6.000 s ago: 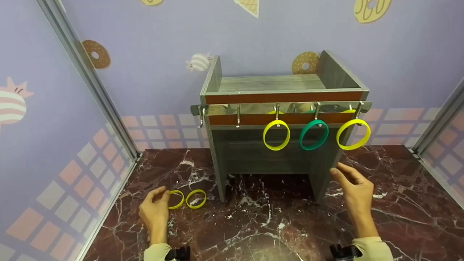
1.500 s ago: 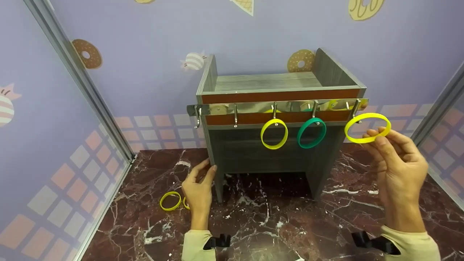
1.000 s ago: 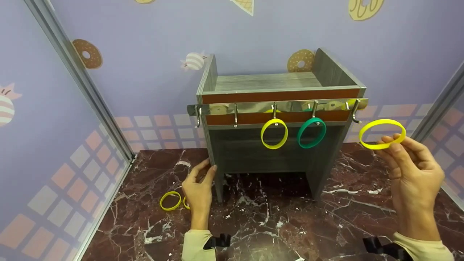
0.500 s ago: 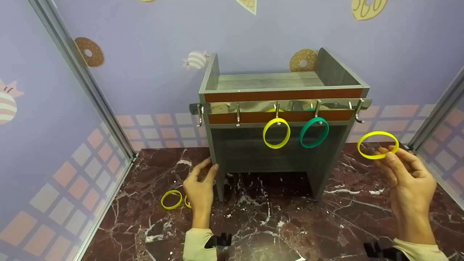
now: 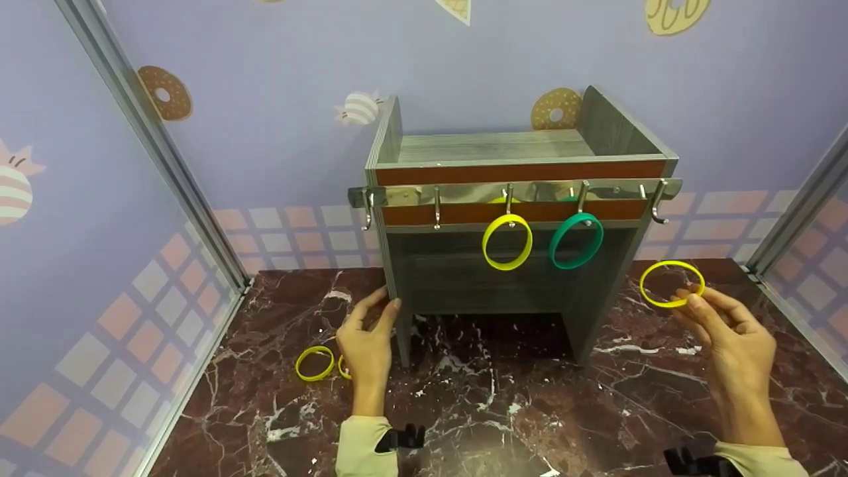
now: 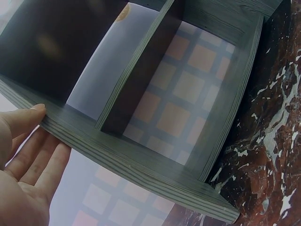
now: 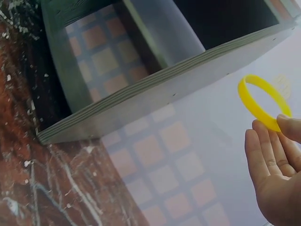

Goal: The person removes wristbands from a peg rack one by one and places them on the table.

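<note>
My right hand pinches a yellow silicone wristband between thumb and fingertips, to the right of the grey wooden shelf unit. In the right wrist view the wristband stands out beyond the fingertips. My left hand grips the unit's left side panel, thumb on one face and fingers on the other. Another yellow wristband hangs from the middle hook, and a green wristband from the hook to its right. The rightmost hook and the two left hooks carry nothing.
On the marble-patterned table lies a yellow wristband, left of my left hand. A second one there is mostly hidden by that hand. Metal-framed, printed wall panels enclose the back and sides.
The right hand has taken the yellow wristband off the rightmost hook, then moved right and lowered it. The left hand has moved from the table wristbands to the side panel.
</note>
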Available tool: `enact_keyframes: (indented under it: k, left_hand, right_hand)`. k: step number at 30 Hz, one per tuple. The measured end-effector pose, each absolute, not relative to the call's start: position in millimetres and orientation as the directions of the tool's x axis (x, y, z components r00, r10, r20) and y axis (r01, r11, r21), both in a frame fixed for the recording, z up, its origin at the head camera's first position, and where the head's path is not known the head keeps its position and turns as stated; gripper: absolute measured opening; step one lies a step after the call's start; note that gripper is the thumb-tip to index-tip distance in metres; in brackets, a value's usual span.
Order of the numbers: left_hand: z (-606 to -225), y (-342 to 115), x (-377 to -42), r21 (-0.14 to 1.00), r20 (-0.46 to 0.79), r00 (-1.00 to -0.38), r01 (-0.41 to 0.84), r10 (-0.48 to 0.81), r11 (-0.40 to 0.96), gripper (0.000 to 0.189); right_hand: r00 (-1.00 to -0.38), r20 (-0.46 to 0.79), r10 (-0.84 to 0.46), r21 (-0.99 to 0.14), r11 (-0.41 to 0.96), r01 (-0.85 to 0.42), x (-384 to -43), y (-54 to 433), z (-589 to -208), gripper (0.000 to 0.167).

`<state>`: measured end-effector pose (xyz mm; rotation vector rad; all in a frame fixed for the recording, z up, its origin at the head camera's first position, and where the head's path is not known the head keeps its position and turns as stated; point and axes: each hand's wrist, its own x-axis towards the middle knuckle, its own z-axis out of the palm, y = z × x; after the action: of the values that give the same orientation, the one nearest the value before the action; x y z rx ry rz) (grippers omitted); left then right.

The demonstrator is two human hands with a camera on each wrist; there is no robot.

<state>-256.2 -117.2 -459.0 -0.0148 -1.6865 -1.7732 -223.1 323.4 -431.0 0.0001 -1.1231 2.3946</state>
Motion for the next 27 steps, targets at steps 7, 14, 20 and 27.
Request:
enact_keyframes:
  k: [7, 14, 20, 27]
  left_hand:
    - [-459, -117, -256, 0.876, 0.449, -0.774, 0.479, -0.448, 0.051, 0.023]
    - [-460, -117, -256, 0.869, 0.464, -0.769, 0.492, -0.439, 0.056, 0.022]
    - [-461, -117, -258, 0.866, 0.466, -0.765, 0.496, -0.443, 0.055, 0.022]
    - [-462, -117, -259, 0.871, 0.457, -0.768, 0.488, -0.449, 0.052, 0.022]
  right_hand:
    - [-0.907, 0.189, 0.375, -0.763, -0.525, -0.376, -225, 329, -449, 0.019]
    - [-0.920, 0.156, 0.360, -0.826, -0.464, -0.321, -225, 332, -468, 0.018]
    - [-0.924, 0.121, 0.362, -0.861, -0.425, -0.279, -227, 334, -480, 0.016]
    - [-0.935, 0.101, 0.341, -0.903, -0.364, -0.230, -228, 337, -492, 0.015]
